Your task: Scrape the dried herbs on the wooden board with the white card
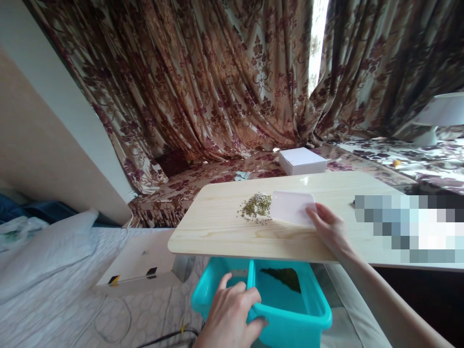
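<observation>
My right hand (328, 224) is closed on the near right edge of a thin white rectangular plastic sheet (293, 207). The sheet's far left edge touches a small pile of green beans (255, 205) mixed with white grains on the light wooden table (217, 237). Below the table's near edge sits a turquoise two-compartment bin (290, 314). Its near rim, by the divider, is gripped by my left hand (234, 309), thumb and forefinger around it. Green beans (286, 278) lie in the right compartment; my fingers partly hide the left one, where a few pale grains show.
A white box (302, 161) stands behind the table, near a small pale-blue item (241, 176). A flat white carton (137, 258) and cables (112, 319) lie on the bed at left. A blurred patch (413, 229) covers the table's right end. A lamp (440, 111) stands far right.
</observation>
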{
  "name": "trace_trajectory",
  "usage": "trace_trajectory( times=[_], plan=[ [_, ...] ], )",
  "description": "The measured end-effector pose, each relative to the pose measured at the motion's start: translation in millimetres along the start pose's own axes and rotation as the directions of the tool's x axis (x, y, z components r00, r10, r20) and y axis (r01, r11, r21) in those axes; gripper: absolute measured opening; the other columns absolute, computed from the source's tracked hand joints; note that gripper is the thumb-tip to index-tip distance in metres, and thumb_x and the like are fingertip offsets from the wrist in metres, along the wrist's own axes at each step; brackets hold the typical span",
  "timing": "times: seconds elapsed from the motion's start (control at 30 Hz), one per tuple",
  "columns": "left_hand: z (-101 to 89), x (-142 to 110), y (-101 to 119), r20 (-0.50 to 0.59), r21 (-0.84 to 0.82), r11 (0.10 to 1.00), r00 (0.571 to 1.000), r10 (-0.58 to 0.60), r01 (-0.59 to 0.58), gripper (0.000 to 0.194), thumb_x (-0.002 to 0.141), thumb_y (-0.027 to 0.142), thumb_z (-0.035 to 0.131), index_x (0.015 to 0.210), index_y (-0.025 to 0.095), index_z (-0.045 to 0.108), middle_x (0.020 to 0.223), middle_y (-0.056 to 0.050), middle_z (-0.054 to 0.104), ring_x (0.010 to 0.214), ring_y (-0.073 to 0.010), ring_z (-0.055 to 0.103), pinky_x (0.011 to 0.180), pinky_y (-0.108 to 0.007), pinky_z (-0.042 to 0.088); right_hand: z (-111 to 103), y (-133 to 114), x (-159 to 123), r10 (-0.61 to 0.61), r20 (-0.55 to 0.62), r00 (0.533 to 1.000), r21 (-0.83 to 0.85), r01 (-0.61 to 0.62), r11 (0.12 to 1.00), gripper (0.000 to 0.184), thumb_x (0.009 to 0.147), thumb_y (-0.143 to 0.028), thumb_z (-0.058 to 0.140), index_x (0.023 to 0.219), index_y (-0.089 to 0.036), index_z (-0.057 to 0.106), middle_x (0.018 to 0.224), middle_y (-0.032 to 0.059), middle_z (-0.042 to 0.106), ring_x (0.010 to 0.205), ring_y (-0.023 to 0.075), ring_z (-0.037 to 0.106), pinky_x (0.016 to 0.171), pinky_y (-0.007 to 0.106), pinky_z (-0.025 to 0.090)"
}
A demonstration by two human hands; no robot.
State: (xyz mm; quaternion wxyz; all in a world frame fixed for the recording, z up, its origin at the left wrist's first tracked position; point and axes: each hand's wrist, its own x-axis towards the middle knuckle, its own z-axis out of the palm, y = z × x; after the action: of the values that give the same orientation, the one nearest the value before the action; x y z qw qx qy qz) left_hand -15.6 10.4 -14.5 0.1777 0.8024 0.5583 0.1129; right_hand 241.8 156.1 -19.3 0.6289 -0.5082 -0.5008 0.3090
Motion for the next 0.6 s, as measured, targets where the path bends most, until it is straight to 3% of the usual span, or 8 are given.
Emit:
trace_trajectory(
  times=[0.6],
  plan=[
    [0.4, 2.0, 1.0, 0.013, 0.009, 1.000, 1.000, 0.001, -0.001, 0.008, 0.077, 0.026, 0.065, 0.084, 0.026, 0.061, 0.081, 0.003, 0.057, 0.089, -0.0177, 0.056, 0.108, -0.046, 0.019, -1.2, -0.3, -0.6, -0.030, 0.017, 0.999, -0.027, 0.031, 0.999, 0.023, 0.070, -0.040, 0.063, 0.081, -0.020, 0.064, 0.075, 0.0030, 0.070, 0.070, 0.0197, 0.064, 0.061, 0.028, 0.051]
  ],
)
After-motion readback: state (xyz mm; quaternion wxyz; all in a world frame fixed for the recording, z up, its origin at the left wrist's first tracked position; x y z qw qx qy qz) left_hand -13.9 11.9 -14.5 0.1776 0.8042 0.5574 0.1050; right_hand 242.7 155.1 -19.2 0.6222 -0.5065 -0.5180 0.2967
